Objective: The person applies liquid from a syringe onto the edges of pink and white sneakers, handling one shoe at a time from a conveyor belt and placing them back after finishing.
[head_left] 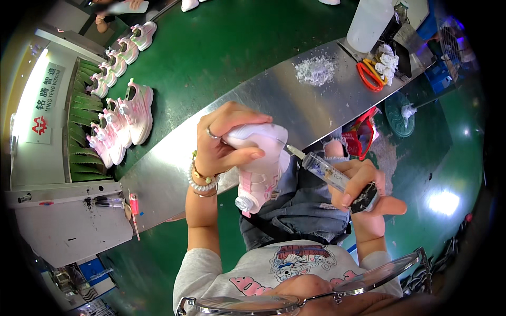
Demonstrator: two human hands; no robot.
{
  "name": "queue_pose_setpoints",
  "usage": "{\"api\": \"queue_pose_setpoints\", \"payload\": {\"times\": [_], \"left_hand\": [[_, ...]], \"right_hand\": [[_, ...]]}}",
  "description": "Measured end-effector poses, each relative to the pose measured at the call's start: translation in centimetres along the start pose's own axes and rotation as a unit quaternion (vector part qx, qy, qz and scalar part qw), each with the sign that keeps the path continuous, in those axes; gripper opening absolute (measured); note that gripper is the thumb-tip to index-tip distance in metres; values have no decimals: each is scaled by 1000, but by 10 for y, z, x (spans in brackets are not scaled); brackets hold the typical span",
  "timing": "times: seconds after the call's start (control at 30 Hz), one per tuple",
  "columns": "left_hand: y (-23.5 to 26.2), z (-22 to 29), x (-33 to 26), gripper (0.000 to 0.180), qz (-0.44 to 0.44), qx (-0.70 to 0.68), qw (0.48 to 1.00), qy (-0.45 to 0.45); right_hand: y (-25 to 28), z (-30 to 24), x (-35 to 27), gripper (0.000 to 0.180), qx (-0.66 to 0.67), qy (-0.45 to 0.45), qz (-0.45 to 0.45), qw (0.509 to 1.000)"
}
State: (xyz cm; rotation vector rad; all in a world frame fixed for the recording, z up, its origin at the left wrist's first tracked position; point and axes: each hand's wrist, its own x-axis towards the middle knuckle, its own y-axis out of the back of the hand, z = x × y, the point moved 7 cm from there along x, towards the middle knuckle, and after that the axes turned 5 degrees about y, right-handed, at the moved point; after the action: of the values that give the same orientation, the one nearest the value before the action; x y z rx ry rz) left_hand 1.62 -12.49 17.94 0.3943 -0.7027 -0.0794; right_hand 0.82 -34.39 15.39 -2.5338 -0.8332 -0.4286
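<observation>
In my left hand [224, 139] is a pink and white shoe [258, 181], tilted with its white sole end upward and its round dial low down. The fingers wrap over the sole, the thumb pressed along its side. My right hand [361, 187] grips a clear syringe [326, 171] by its barrel, the black and grey plunger end against the palm. A thin needle points from the syringe to the shoe's sole edge; whether the tip touches or enters it I cannot tell. Both hands are above my lap, beside the metal bench edge.
A metal bench [274, 87] crosses in front. On it lie white scraps [314, 70], orange-handled scissors [370, 76], crumpled white tissue [388, 60] and a white bottle [370, 23]. Several pink shoes [138, 113] stand at left on a conveyor with green flaps [84, 126]. A red-handled tool [134, 204] lies at the bench's left end.
</observation>
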Motion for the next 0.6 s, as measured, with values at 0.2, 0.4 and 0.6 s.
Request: {"api": "queue_pose_setpoints", "payload": {"times": [0.2, 0.4, 0.6], "left_hand": [[-13, 9, 8, 50, -13, 22, 999, -22], [-15, 6, 7, 48, -10, 19, 999, -26], [2, -14, 2, 53, -2, -13, 1000, 5]], "right_hand": [[-1, 5, 1, 82, -50, -56, 44, 996], [-1, 6, 13, 80, -72, -26, 47, 996], [1, 22, 9, 56, -54, 95, -7, 994]]}}
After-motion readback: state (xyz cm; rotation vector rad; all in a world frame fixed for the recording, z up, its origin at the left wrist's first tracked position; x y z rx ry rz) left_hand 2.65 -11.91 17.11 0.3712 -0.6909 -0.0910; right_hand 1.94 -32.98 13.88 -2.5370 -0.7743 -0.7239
